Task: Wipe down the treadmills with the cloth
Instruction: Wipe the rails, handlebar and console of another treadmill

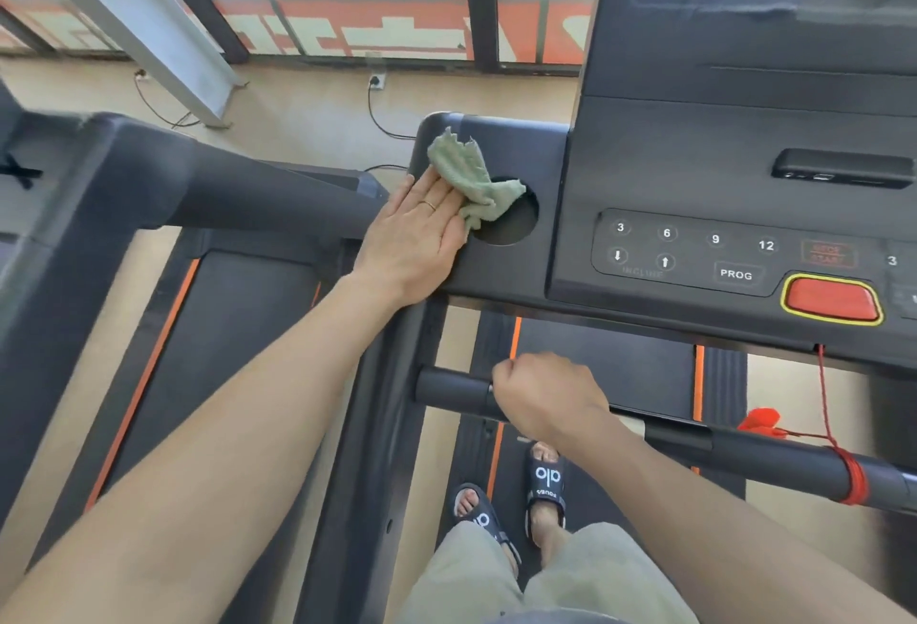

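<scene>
Wiping of the console is under way. The left hand (419, 231) lies flat, fingers (436, 197) straight and together, pressing the green cloth (469, 182) onto the left wing of the treadmill console (496, 137). The cloth is bunched, part of it under the palm's forward edge and part draped over the 10 o'clock rim of the round cup recess (511, 226). The right hand (543, 395) is curled round the front handlebar (456, 388) at roughly 6 o'clock from the recess, apparently as a brace; how far its thumb wraps under the bar cannot be seen. The keypad (689, 251) and red stop button (831, 301) sit at 3 o'clock from the cloth, with no cloth on them. In my judgement the step in hand is the left wing; the next move calls for carrying the cloth round or into the recess, then rightward across the keypad, with light pressure so no key is triggered.
</scene>
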The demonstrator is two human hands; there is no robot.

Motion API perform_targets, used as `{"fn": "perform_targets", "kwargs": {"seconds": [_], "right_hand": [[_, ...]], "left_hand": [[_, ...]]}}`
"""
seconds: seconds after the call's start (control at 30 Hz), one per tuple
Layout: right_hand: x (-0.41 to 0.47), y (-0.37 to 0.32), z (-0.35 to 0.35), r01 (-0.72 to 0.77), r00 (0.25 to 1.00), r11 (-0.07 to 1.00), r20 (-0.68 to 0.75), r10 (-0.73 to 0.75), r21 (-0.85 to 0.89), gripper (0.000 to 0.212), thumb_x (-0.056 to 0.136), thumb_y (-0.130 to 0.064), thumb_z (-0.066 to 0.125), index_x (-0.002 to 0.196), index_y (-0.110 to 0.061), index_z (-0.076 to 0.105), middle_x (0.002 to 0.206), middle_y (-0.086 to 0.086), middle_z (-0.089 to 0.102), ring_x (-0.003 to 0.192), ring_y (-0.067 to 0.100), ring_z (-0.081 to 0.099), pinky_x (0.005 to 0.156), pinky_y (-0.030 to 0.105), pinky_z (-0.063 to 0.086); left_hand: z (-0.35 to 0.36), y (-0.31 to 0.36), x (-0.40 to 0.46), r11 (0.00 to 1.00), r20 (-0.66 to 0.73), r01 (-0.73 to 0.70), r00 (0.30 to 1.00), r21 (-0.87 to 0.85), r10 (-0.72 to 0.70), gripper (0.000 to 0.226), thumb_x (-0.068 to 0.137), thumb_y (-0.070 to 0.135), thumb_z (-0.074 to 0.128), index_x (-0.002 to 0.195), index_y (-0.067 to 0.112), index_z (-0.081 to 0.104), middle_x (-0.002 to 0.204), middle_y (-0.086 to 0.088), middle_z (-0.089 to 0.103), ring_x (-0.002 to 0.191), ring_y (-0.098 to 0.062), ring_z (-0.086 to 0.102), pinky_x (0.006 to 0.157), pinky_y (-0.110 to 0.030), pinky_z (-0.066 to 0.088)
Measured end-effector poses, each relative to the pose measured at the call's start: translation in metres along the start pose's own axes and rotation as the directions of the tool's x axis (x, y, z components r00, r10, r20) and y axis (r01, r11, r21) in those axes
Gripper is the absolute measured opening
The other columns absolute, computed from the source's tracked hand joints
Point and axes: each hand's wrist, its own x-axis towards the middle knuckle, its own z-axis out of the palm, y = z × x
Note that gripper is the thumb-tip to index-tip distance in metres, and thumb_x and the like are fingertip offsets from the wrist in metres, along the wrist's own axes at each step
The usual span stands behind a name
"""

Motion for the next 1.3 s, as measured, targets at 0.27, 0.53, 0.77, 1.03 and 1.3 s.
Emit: {"fn": "perform_targets", "kwargs": {"seconds": [0.27, 0.53, 0.77, 1.03, 1.3], "right_hand": [[0.003, 0.000, 0.004, 0.000, 1.000, 1.000, -0.029, -0.001, -0.027, 0.011, 0.085, -0.001, 0.046, 0.089, -0.007, 0.039, 0.082, 0.009, 0.043, 0.074, 0.032, 0.044, 0.063, 0.040, 0.042], [0.003, 0.001, 0.004, -0.009, 0.999, 1.000, -0.033, 0.008, -0.025, 0.012, 0.084, -0.001, 0.048, 0.087, -0.008, 0.038, 0.080, 0.008, 0.043, 0.073, 0.032, 0.046, 0.061, 0.038, 0.040], [-0.003, -0.006, 0.011, -0.057, 0.995, 0.998, -0.078, 0.055, -0.023, 0.014, 0.088, -0.004, 0.051, 0.100, -0.010, 0.049, 0.086, 0.007, 0.054, 0.073, 0.030, 0.048, 0.059, 0.038, 0.039], [-0.002, -0.003, 0.008, -0.011, 0.996, 0.999, -0.086, 0.008, -0.034, 0.022, 0.089, -0.003, 0.052, 0.110, -0.005, 0.051, 0.083, 0.008, 0.048, 0.073, 0.031, 0.047, 0.061, 0.040, 0.043], [-0.004, -0.001, 0.007, 0.022, 0.995, 0.999, -0.100, -0.025, -0.029, 0.020, 0.088, -0.002, 0.049, 0.107, -0.005, 0.055, 0.096, 0.013, 0.062, 0.080, 0.034, 0.057, 0.061, 0.039, 0.040]], "left_hand": [[-0.011, -0.029, 0.042, 0.761, 0.205, 0.461, 0.887, -0.457, -0.414, 0.056, 0.105, 0.031, 0.008, 0.148, 0.007, 0.035, 0.159, -0.016, 0.035, 0.141, -0.035, 0.037, 0.116, -0.037, 0.025], [0.023, -0.013, -0.095, 0.733, 0.168, 0.379, 0.922, -0.565, -0.348, 0.039, 0.104, 0.037, 0.027, 0.129, 0.013, 0.045, 0.128, -0.006, 0.058, 0.118, -0.024, 0.053, 0.102, -0.046, 0.042], [0.013, 0.008, -0.114, 0.788, 0.113, 0.410, 0.907, -0.460, -0.406, 0.022, 0.107, 0.021, 0.036, 0.106, 0.004, 0.049, 0.108, -0.020, 0.060, 0.100, -0.038, 0.055, 0.088, -0.049, 0.044], [0.006, 0.004, -0.001, 0.836, 0.067, 0.467, 0.881, -0.288, -0.469, 0.055, 0.103, 0.033, 0.017, 0.136, -0.004, 0.041, 0.140, -0.030, 0.043, 0.121, -0.046, 0.047, 0.099, -0.051, 0.037], [0.016, 0.023, -0.036, 0.987, -0.138, 0.158, 0.977, -0.030, -0.160, 0.052, 0.101, 0.022, 0.030, 0.148, 0.005, 0.043, 0.156, -0.016, 0.041, 0.148, -0.033, 0.031, 0.124, -0.044, 0.018]]}}
